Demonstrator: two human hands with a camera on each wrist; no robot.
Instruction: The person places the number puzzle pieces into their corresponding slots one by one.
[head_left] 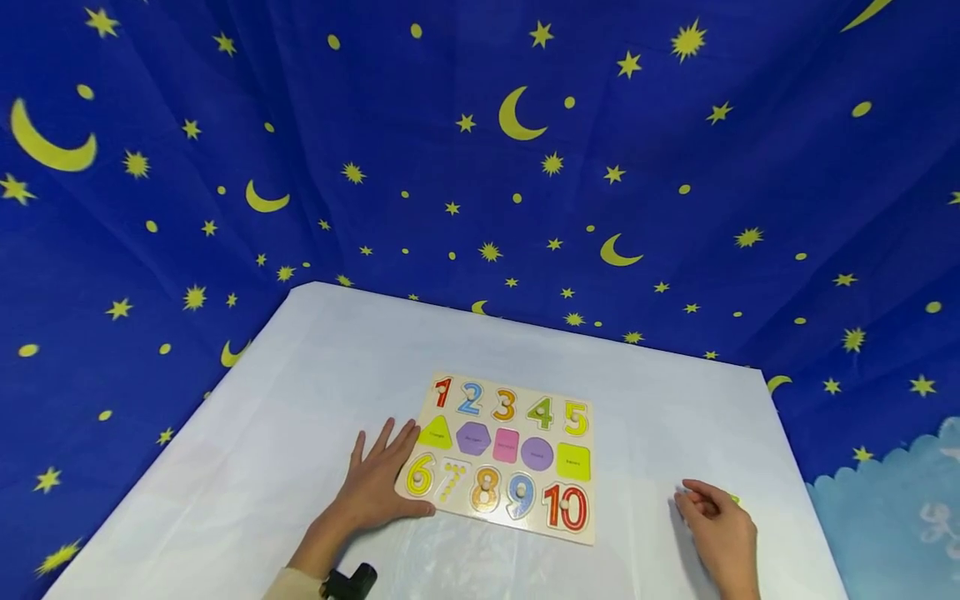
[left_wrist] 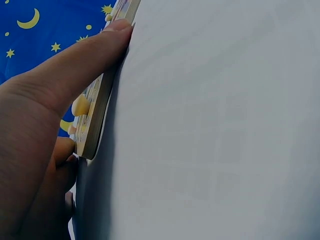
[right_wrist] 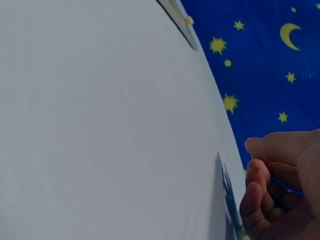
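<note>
A wooden number puzzle board (head_left: 484, 457) lies flat on the table, with knobbed number pieces and coloured shapes between the two rows. The 7 recess (head_left: 453, 481) shows yellow dots and has no knobbed piece in it. My left hand (head_left: 378, 479) rests at the board's left edge, fingers spread, its thumb (left_wrist: 107, 42) along the near edge. Off to the board's right, my right hand (head_left: 720, 533) has loosely curled fingers (right_wrist: 256, 195), with nothing visible between them. A small yellow-green thing (head_left: 735, 498) peeks out behind that hand; most of it is hidden.
The white table (head_left: 337, 358) carries the board near its middle. Dark blue cloth (head_left: 420, 167) with yellow moons and stars hangs behind and beside it. A light blue cloth patch (head_left: 900, 500) shows at the right. A black strap mount (head_left: 351, 581) sits on my left wrist.
</note>
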